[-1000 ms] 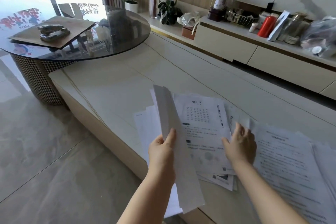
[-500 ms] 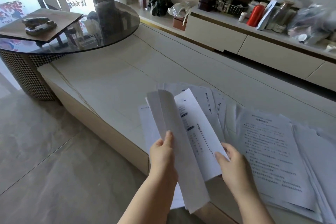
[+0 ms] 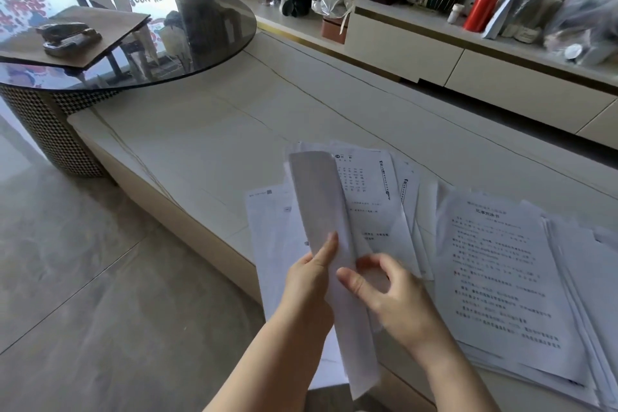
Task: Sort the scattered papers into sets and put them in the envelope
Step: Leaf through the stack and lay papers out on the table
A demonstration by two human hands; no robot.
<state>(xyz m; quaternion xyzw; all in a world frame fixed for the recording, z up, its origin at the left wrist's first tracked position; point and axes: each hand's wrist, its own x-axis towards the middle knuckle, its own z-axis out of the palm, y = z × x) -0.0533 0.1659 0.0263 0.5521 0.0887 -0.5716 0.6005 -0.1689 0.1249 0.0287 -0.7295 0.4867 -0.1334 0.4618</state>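
Left hand (image 3: pixel 309 273) pinches a curled sheaf of sheets (image 3: pixel 326 224) upright over the table's near edge, while the right hand (image 3: pixel 389 291), fingers curled, nips its inner edge. Scattered papers (image 3: pixel 495 264) overhang that edge; a careless brush could sweep them to the floor.

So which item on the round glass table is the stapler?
Start at the round glass table at far left. On it lies a brown envelope, and the stapler sits on top of that: a dark, metallic, wedge-shaped object, the only solid thing there.
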